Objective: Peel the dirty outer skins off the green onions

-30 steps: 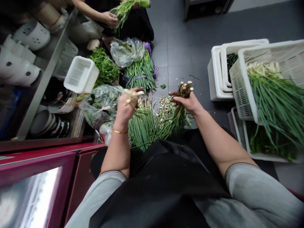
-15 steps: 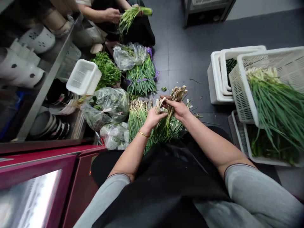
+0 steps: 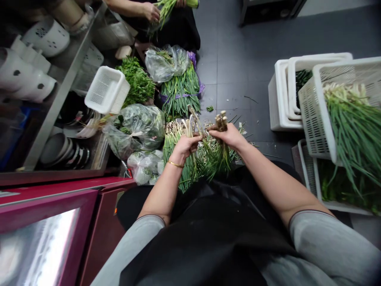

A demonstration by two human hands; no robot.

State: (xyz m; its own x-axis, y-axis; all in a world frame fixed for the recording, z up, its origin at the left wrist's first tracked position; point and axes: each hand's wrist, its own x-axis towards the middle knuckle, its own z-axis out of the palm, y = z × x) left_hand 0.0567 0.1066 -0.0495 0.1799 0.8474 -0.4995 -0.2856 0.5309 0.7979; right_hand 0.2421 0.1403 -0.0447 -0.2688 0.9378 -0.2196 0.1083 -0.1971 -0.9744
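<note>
1. Over the black apron (image 3: 208,238), left hand (image 3: 187,147) had pale stalks (image 3: 188,126) clasped in its fingers, white ends up.
2. Right hand (image 3: 231,137) gripped a bunch of scallions (image 3: 221,123), bulb ends up, green leaves hanging below.
3. One brown-tipped stalk (image 3: 195,114) slanted up between both hands, by the left fingertips; couldn't tell which hand had it.
4. Beneath the hands, a row of scallions (image 3: 172,149) lay on the floor (image 3: 235,71), root ends pointing away, loose leaves and scraps just right of it.
5. Left of the row: clear bag of greens (image 3: 138,125).
6. Off to the right: white perforated basket (image 3: 317,127), more scallions (image 3: 348,119) in it, leaves spilling over the rim.
7. Farther: purple-tied green bundle (image 3: 181,89), leafy greens (image 3: 137,81) left of it, small white basket (image 3: 121,91) beside those.
8. Far end: co-worker's hands (image 3: 152,12) on a green bunch (image 3: 167,8).
</note>
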